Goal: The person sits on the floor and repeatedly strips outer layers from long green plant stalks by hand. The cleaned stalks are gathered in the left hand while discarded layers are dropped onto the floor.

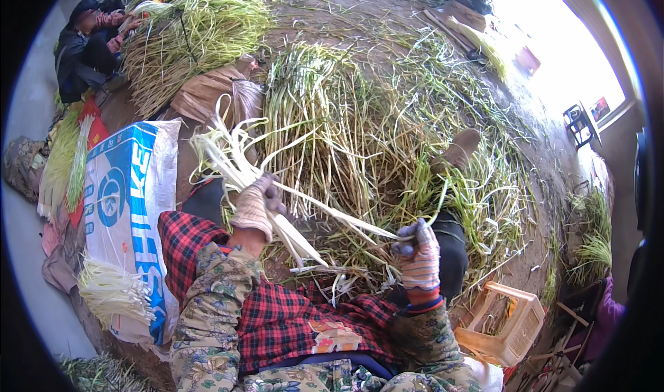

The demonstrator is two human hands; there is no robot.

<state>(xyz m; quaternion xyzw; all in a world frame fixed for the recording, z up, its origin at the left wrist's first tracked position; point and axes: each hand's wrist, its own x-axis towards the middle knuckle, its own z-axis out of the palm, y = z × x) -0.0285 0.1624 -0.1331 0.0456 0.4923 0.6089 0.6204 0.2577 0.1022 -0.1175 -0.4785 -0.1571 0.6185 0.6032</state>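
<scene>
My left hand, in a striped knit glove with dark-coated fingers, grips a bunch of pale, leafy plant stalks. Their loose curling tops fan out to the upper left, and their white lower ends point down toward my lap. A long whitish stalk stretches from near that bunch to my right hand. The gloved fingertips there pinch it, and a green leaf end rises above them. Beyond both hands lies a heap of untrimmed green and straw-coloured stalks. A red-and-black checked apron covers my lap.
On my left, a white-and-blue woven sack bears a bundle of pale stalks. A plastic stool lies tipped at right. Farther off, seated people work beside a large stalk pile. Leaf litter covers the floor near my shoe.
</scene>
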